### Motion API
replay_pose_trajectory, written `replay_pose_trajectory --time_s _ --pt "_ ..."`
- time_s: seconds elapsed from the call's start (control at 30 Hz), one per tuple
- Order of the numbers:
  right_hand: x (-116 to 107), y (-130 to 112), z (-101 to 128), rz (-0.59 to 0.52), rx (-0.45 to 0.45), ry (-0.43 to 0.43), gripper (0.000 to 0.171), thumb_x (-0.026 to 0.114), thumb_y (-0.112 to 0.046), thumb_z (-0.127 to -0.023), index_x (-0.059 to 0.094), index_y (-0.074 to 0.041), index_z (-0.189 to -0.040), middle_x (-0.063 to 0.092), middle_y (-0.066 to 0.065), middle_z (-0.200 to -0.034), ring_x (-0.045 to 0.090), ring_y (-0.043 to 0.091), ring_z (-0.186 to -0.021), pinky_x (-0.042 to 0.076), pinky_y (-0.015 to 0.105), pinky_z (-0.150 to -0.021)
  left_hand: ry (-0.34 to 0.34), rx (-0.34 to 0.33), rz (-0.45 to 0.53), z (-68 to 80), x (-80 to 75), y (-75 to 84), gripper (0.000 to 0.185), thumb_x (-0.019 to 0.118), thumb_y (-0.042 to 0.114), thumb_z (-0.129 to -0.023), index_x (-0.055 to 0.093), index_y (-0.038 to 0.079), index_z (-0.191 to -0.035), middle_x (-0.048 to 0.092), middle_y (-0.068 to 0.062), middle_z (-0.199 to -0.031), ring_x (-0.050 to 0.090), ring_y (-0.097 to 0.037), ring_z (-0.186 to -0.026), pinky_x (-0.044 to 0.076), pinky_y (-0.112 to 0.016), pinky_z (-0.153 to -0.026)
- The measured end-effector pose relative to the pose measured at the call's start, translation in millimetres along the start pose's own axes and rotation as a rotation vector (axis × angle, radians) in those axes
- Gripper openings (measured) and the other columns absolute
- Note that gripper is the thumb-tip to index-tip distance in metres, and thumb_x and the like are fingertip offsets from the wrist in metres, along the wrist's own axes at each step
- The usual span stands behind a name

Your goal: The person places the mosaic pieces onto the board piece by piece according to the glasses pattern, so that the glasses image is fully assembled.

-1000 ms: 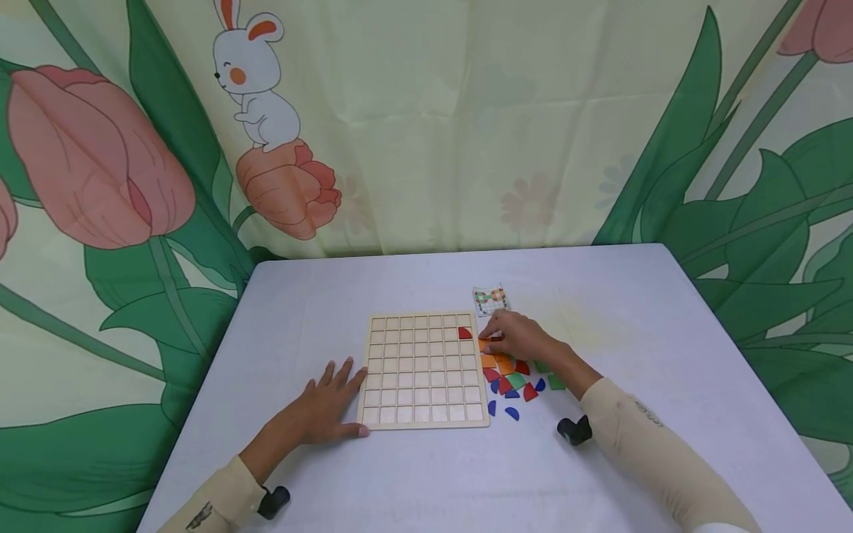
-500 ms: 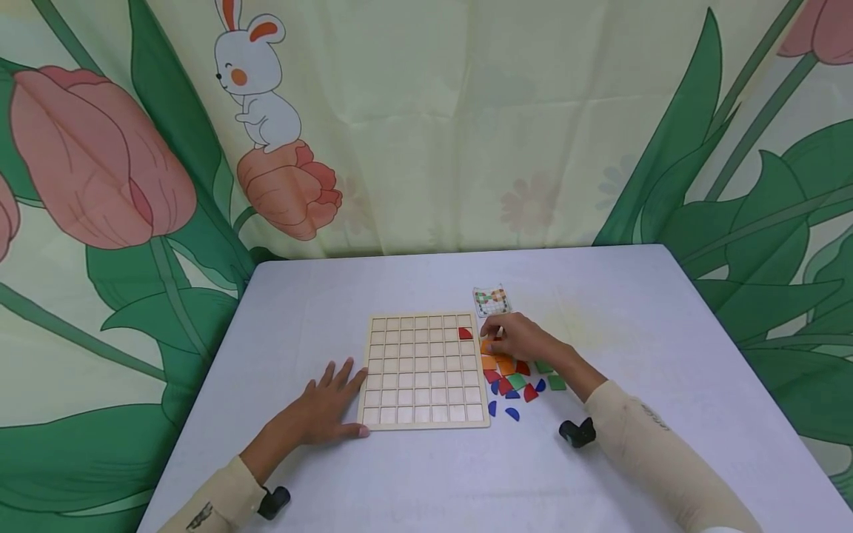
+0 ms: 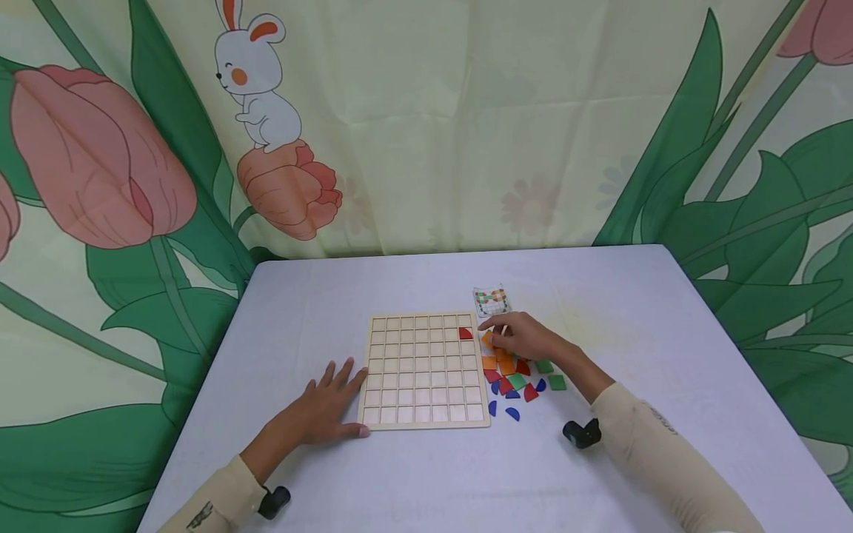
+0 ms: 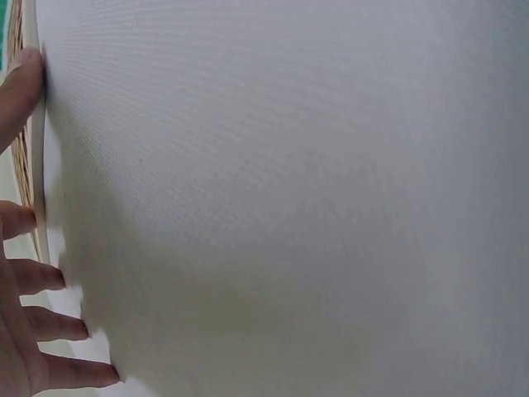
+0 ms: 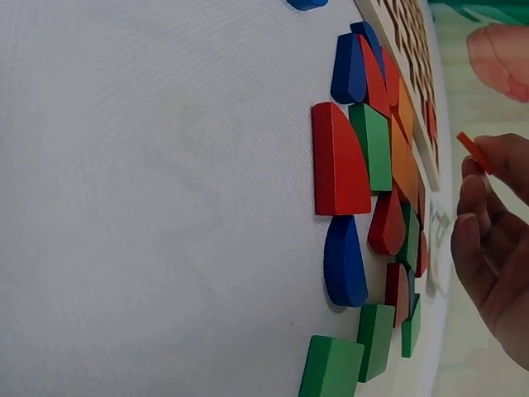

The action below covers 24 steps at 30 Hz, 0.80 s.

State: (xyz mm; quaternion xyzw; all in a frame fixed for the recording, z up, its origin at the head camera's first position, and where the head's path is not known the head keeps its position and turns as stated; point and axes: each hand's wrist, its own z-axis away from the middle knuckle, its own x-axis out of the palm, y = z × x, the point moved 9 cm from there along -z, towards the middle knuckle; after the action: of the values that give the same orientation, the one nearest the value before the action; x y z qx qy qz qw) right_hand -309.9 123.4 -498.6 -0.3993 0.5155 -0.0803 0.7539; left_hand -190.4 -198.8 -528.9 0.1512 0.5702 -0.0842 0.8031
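My left hand (image 3: 326, 407) lies with spread, straight fingers at the left edge of a wooden grid board (image 3: 426, 372); its thumb (image 4: 25, 78) and index fingertip touch the board's edge in the left wrist view. A red quarter-round piece (image 3: 465, 333) sits in a cell near the board's upper right corner. Beyond the board's right edge, my right hand (image 3: 523, 337) pinches an orange tile (image 5: 474, 151) between thumb and fingers, raised above the loose pieces. Part of the tile is hidden behind the fingers.
Loose red (image 5: 337, 157), blue (image 5: 345, 260), green (image 3: 557, 383) and orange pieces (image 3: 506, 366) lie in a cluster right of the board. Above the cluster lies a small pattern card (image 3: 492, 300). A white cloth covers the table (image 3: 333, 474), and a printed curtain (image 3: 426, 133) hangs behind it.
My right hand has shifted slightly to the right, and the orange tile between its fingers now shows clear of the orange pieces below. The left hand and board have not moved.
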Motion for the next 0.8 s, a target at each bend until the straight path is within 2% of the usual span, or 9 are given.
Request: replay_pose_trajectory --time_s 0.17,0.5,0.8 --pt "-2.5 0.0 0.4 -0.058 0.003 0.030 0.024 0.069 -0.017 -0.095 0.074 -0.010 -0.118 0.066 0.002 -0.086 0.055 0.017 -0.072 0.050 0.025 -0.058 0.001 -0.005 -0.003 -0.1 -0.3 0.7 0.104 0.066 0.073 -0.080 0.028 0.018 -0.160 0.020 -0.019 -0.166 0.018 -0.052 -0.150 0.032 -0.073 -0.106" --pt "0.8 7.2 -3.2 -0.149 0.087 0.068 0.033 0.075 -0.021 -0.091 0.073 -0.011 -0.122 0.063 0.003 -0.086 0.054 0.020 -0.072 0.047 0.024 -0.059 0.000 0.027 -0.028 -0.4 -2.0 1.8 0.104 0.064 0.074 -0.080 0.028 0.017 -0.160 0.021 -0.020 -0.166 0.021 -0.053 -0.149 0.035 -0.074 -0.104" --pt "2.2 2.2 -7.2 -0.200 0.077 0.081 0.036 0.074 -0.017 -0.091 0.071 -0.009 -0.126 0.062 0.006 -0.092 0.055 0.020 -0.067 0.049 0.024 -0.058 -0.014 0.023 0.000 0.9 -2.7 2.1 0.108 0.066 0.075 -0.078 0.026 0.017 -0.160 0.019 -0.020 -0.166 0.019 -0.054 -0.149 0.033 -0.077 -0.103"
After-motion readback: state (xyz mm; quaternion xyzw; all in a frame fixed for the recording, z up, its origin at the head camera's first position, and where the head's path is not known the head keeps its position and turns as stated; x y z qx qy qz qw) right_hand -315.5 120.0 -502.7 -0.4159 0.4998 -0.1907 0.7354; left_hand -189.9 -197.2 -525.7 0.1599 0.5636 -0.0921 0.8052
